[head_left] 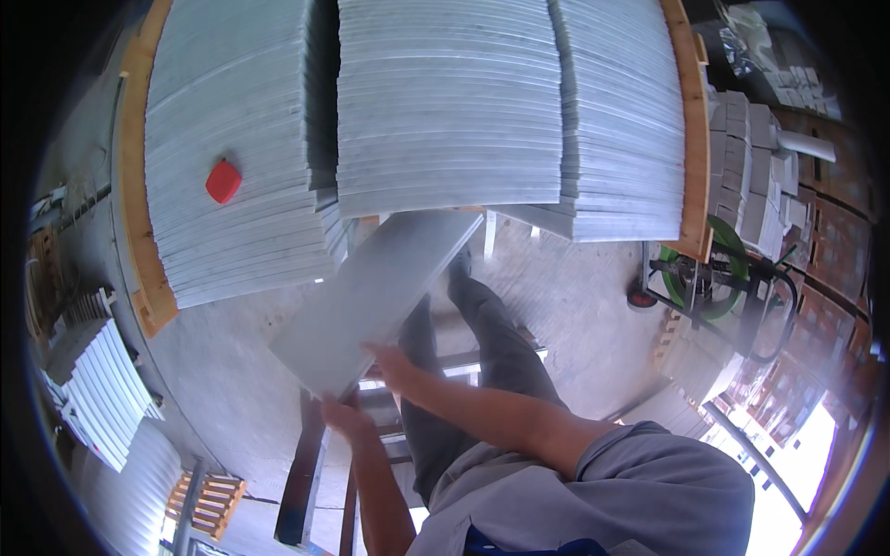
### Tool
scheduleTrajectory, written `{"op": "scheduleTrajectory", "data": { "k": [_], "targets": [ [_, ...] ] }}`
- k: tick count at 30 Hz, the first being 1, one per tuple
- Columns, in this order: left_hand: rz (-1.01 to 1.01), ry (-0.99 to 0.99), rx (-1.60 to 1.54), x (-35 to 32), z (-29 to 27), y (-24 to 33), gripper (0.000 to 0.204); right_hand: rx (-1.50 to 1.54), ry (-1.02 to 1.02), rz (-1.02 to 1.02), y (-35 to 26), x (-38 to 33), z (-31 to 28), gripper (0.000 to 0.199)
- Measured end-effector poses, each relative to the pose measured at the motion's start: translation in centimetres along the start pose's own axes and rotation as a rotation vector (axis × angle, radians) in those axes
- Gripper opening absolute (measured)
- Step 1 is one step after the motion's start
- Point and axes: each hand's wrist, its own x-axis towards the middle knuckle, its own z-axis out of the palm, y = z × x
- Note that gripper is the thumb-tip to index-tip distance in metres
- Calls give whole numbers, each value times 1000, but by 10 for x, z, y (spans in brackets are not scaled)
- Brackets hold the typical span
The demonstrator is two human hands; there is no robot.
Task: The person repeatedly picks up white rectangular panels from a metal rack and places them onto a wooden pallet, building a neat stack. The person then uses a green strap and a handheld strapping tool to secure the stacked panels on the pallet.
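A long, flat grey-white slab point(375, 292), like a marble tile, slants across the space in front of my body. My left hand point(345, 417) is closed on its near end, and my right hand point(387, 364) grips its right long edge a little farther up. Both thumbs and fingertips are partly hidden by the slab. Its far end reaches the front of three tightly packed rows of similar slabs: a left row point(232, 102), a middle row point(445, 120) and a right row point(621, 130). A small red tape measure point(223, 182) lies on the left row.
Wooden boards point(697, 130) border the rows. Below my hands stands a dark metal frame point(306, 477). More slabs point(107, 394) stand at the left, near a wooden pallet point(206, 505). A green-wheeled machine point(709, 273) and stacked boxes point(742, 167) are at the right.
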Motion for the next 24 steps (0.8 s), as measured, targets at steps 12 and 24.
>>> {"op": "scheduleTrajectory", "data": {
  "k": [12, 24],
  "targets": [
    [-140, -543, 303, -89, 24, 19, 59, 11, 259, -288, -55, -80, -36, 48],
    [-740, -654, 189, 51, 76, 53, 71, -1094, 415, -388, -161, -131, -160, 56]
  ]
}}
